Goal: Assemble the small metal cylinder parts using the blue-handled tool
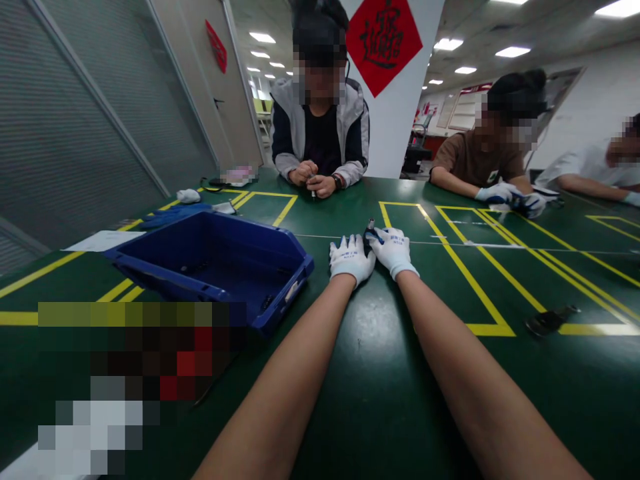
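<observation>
My left hand, in a white glove with blue print, lies flat on the green table with its fingers spread. Its thumb side is close beside my right hand, gloved the same way. The fingers of the right hand are closed round a small dark piece with a shiny metal tip, which points up and away from me. Most of that piece is hidden by the gloves, and I cannot tell its kind. Whether the left thumb touches it is unclear.
A blue plastic bin with a few small dark parts stands left of my hands. On the right lies a dark object with a metal end. Yellow tape marks the green table. Other people sit across it; one person's gloved hands hold something dark.
</observation>
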`<act>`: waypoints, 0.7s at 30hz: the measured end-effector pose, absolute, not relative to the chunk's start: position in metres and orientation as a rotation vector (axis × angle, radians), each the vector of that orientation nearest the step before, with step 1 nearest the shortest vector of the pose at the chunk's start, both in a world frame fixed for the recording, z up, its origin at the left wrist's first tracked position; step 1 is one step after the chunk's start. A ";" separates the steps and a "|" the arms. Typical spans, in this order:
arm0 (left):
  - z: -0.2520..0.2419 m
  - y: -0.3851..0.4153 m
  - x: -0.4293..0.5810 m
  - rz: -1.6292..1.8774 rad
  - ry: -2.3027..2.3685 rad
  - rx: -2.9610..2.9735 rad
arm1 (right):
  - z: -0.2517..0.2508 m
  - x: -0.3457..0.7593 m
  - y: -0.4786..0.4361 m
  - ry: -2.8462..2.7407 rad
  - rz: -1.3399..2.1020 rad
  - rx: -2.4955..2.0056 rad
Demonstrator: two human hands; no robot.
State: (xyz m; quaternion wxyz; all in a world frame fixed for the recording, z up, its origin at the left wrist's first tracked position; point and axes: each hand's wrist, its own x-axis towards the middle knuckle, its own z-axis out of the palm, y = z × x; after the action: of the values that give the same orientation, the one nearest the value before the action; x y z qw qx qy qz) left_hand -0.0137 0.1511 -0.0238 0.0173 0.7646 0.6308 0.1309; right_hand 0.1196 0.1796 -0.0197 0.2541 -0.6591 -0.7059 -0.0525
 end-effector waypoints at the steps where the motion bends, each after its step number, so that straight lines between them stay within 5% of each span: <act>1: -0.025 0.155 -0.013 0.415 1.973 2.365 | -0.020 0.120 0.184 -1.904 -0.142 -1.784; 21: -0.016 0.172 0.000 0.557 1.885 2.252 | -0.021 0.118 0.185 -1.853 -0.057 -1.426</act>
State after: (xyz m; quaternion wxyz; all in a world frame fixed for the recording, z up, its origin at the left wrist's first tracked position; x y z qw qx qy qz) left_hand 0.0000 0.1723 -0.0161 0.0761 0.7512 0.6288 0.1858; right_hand 0.1180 0.1848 -0.0215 0.3904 -0.5613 -0.7294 -0.0225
